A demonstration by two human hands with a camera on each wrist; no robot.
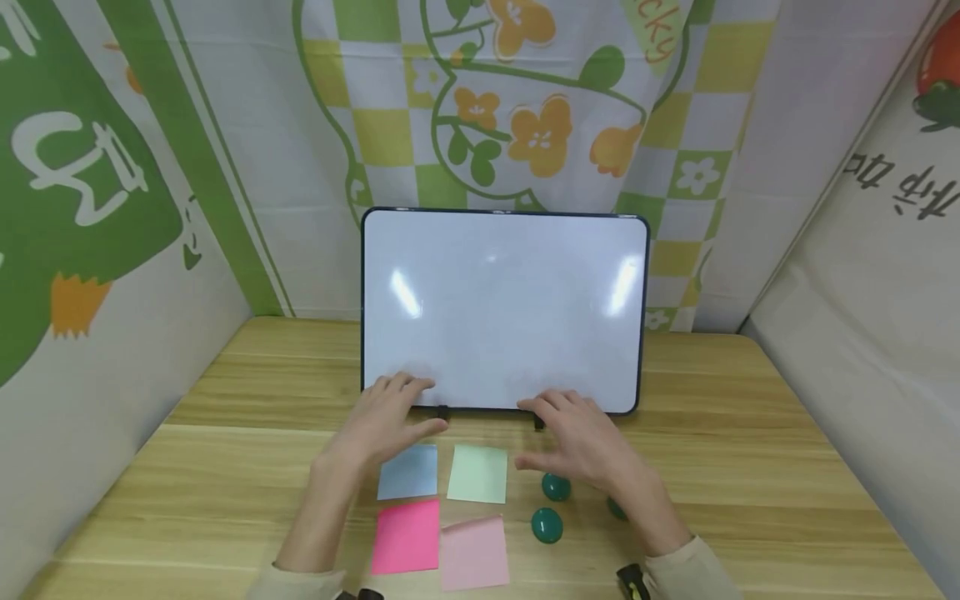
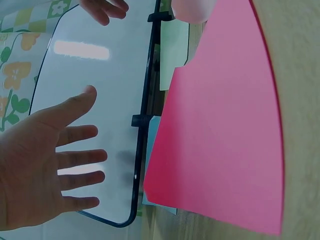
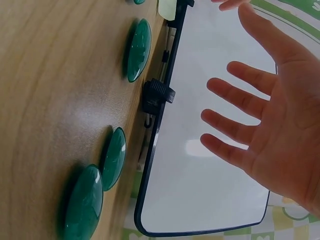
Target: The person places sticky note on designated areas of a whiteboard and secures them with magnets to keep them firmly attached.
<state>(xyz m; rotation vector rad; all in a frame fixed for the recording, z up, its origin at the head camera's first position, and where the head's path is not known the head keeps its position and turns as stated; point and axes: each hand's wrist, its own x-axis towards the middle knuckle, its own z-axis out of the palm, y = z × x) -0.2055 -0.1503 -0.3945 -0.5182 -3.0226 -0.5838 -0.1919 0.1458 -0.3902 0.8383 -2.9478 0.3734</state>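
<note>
Fingers (image 2: 82, 159) of the left hand (image 1: 378, 425) are spread and released, in front of the whiteboard's lower left corner; contact cannot be told. Below that hand, toward the front edge of the wood-grain desk (image 1: 187, 492), lie a light blue square paper note (image 1: 411, 475) and, nearer that edge, a bright pink square paper note (image 1: 406, 537). Next to the right come a pale green square paper note (image 1: 477, 475) and a pale pink square paper note (image 1: 475, 554). All four should be light and bend easily; a raised edge or corner is the place to pinch.

Behind them, toward the middle of the desk's back edge, the white rectangular whiteboard with a thin black frame (image 1: 506, 308) stands upright on black clip feet (image 1: 538, 422). It looks stiff and fairly light, its glossy face slippery to flat fingers, so both side edges of the frame would give the surest hold; the feet may slip or let it tip.

Farther right lie glossy green domed discs (image 1: 547, 525), probably hard and slick, best pinched around the rim. Above them the right hand (image 1: 581, 442) holds nothing, its fingers outstretched before the board's lower right part.
</note>
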